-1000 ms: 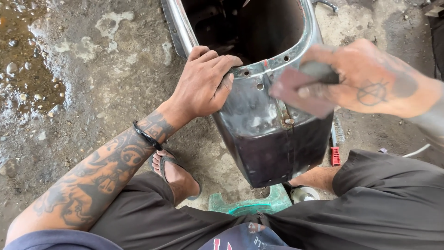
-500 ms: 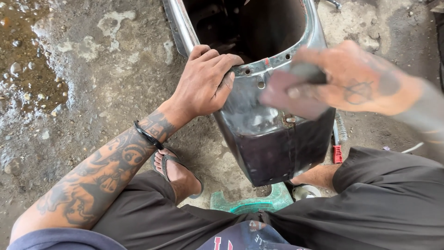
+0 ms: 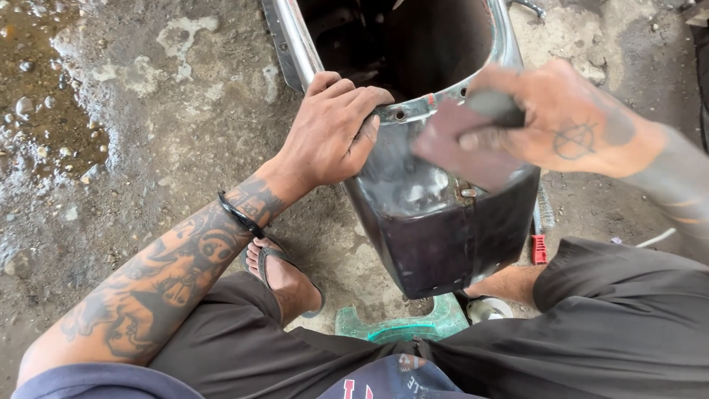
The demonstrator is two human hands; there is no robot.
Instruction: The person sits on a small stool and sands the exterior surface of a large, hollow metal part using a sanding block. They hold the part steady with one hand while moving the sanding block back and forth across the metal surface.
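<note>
The view holds two bare hands, one dark glossy scooter body panel (image 3: 436,214), one reddish-brown sanding sheet (image 3: 461,151), one translucent green plastic stool (image 3: 402,325) and one red-handled tool (image 3: 539,247).

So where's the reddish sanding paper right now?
In the head view, the sanding paper sits right of centre, pressed by the right hand onto the dark metal shell, beside the left hand.

Right hand (image 3: 569,125) with sanding pad (image 3: 465,144) shifted slightly up the dark panel (image 3: 443,222)
</note>
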